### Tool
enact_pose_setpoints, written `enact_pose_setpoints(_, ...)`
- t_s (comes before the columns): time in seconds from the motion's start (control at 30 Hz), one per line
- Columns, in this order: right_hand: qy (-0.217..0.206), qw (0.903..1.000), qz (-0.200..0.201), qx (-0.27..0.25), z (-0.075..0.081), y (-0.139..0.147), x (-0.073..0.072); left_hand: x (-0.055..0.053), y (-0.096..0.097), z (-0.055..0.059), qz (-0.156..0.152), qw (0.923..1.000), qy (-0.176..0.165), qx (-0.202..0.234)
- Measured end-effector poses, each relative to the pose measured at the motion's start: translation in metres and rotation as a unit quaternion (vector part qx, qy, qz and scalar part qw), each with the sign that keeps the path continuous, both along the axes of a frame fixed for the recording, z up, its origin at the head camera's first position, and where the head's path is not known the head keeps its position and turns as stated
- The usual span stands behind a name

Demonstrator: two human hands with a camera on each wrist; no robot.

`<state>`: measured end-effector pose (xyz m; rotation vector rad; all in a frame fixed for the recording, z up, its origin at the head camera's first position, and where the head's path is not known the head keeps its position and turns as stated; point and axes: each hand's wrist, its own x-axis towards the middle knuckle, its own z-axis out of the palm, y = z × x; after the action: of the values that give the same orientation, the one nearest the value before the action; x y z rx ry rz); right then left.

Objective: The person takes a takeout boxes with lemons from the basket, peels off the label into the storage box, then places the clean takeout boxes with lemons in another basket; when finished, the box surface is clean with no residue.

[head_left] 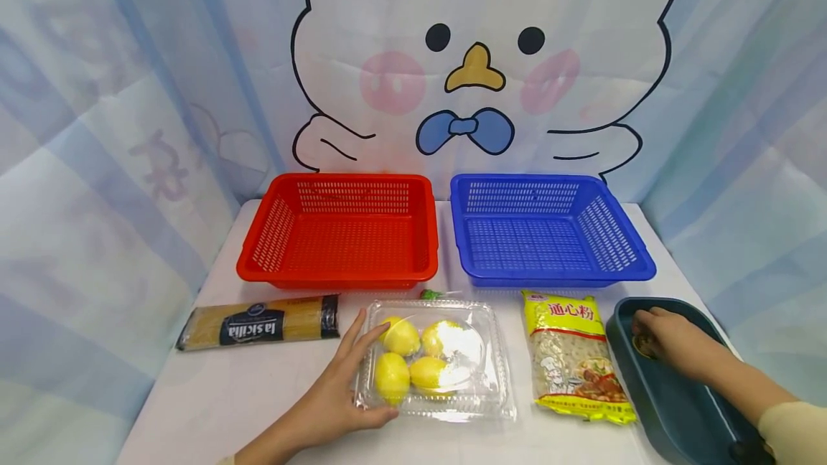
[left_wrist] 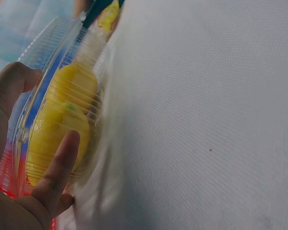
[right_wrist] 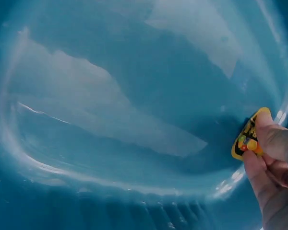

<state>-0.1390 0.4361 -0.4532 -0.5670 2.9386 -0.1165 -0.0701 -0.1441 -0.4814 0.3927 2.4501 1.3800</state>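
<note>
My left hand (head_left: 336, 397) spreads around the left end of a clear plastic box (head_left: 474, 386) with several lemons (head_left: 393, 379) in it. Its thumb lies along the near edge, and a fingertip reaches over the lid. Seen from the left wrist, one straight finger (left_wrist: 62, 163) lies against the box's side, beside a lemon (left_wrist: 57, 129). Inside a dark blue-green tray (head_left: 678, 407), my right hand (head_left: 672, 339) pinches a small black piece with a yellow edge and colourful round pictures (right_wrist: 252, 143) between thumb and fingers, near the tray's wall. I cannot tell its kind.
Behind stand a red basket (head_left: 349, 284) and a blue basket (head_left: 555, 281). A pack of la Sicilia spaghetti (head_left: 258, 323) lies at left. A yellow bag of pasta (head_left: 577, 357) lies between box and tray. Something small and green (head_left: 431, 294) shows behind the box.
</note>
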Motion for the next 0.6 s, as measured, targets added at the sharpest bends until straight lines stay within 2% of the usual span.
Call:
enact_pose_setpoints(0.23,0.001,0.9997,-0.022,0.010,-0.002,0.007,-0.007,0.001,-0.001,-0.002,-0.001,1.0000,0.006,-0.001)
enact_pose_setpoints(0.43,0.027,0.9977,-0.055,0.026,-0.007,0.013,-0.008,0.001,-0.001,-0.002,-0.003,0.9999,0.012,-0.001)
enact_pose_setpoints(0.6,0.029,0.9974,-0.060,0.028,-0.007,0.018,-0.009,0.000,-0.001,-0.002,-0.004,0.9999,0.013,0.001)
